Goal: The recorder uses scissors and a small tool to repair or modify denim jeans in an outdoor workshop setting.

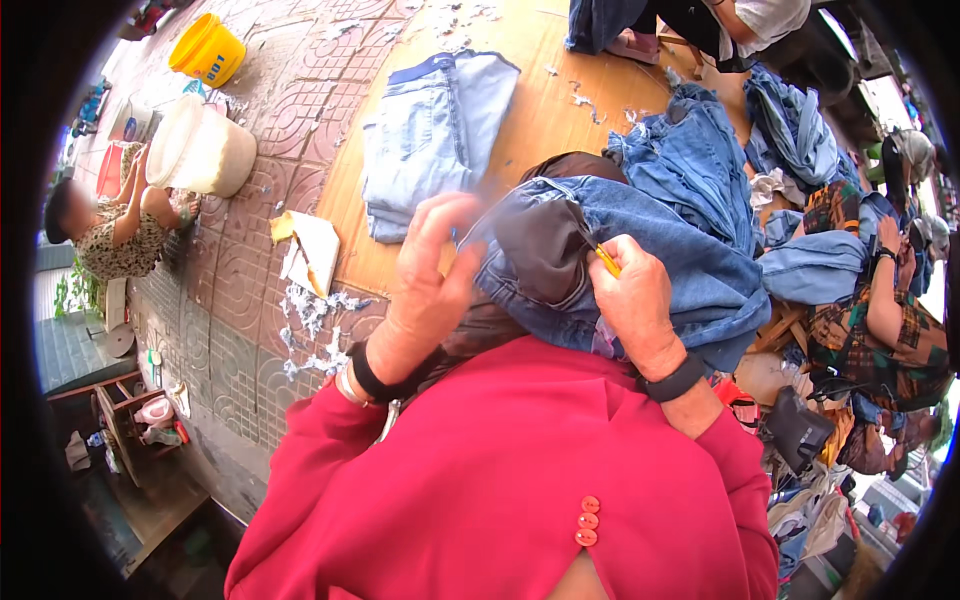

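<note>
A pair of blue jeans lies across my lap, with a dark brown lining or pocket piece turned outward at its near end. My right hand is closed around a small yellow-handled tool, pressed against the edge of the dark cloth. The tool's working end is hidden, so its kind cannot be made out. To the left of the denim, my left hand is raised with thumb and fingers apart, its fingertips blurred by motion. Nothing shows in it.
Folded light-blue jeans lie on a wooden board ahead. More denim is heaped at the right, where a person sits. Blue lint litters the tiled floor. A yellow bucket and white tub stand far left, near a seated person.
</note>
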`<action>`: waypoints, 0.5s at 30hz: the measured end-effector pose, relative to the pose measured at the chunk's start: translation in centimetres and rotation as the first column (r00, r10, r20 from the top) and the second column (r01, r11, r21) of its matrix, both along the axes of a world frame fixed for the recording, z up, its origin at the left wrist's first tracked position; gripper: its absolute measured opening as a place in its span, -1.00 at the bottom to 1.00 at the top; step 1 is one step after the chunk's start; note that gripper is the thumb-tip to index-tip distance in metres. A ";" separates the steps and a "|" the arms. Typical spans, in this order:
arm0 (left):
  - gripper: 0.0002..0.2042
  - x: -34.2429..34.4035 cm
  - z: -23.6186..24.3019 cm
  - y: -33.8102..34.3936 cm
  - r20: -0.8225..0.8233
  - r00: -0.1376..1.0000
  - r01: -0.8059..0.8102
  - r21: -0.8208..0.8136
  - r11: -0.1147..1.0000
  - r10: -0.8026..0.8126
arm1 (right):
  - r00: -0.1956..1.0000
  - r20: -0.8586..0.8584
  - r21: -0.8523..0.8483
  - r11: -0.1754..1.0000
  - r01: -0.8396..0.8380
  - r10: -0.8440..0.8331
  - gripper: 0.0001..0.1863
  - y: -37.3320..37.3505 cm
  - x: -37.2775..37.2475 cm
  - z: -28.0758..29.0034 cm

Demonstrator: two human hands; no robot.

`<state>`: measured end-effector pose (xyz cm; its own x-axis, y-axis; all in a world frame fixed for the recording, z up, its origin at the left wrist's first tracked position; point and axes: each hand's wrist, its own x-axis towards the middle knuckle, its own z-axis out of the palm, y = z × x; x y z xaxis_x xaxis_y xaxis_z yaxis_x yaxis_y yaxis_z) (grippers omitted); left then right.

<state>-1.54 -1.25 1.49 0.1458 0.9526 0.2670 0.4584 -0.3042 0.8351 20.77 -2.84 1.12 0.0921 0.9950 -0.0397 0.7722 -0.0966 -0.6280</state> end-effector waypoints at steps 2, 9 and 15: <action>-0.57 0.7 0.8 -0.3 -0.130 0.991 -0.016 0.166 0.986 0.038 | 0.984 -0.176 0.048 0.999 0.025 -0.016 -0.81 0.0 0.1 -1.1; -0.66 0.4 2.0 0.2 0.104 0.994 0.046 -0.212 0.976 -0.025 | 0.888 -0.448 0.037 0.990 0.139 -0.108 -0.79 -0.1 0.3 0.9; -0.80 3.2 -1.6 1.7 0.332 0.942 0.204 -0.464 0.862 -0.044 | 0.860 -0.499 0.047 0.988 0.144 -0.102 -0.81 0.2 0.5 1.0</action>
<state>1.68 0.46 -0.14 0.2604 0.9496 -0.1745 0.1476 0.1394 0.9792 21.28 -2.64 2.15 0.2033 0.9785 -0.0333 0.3436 -0.1032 -0.9334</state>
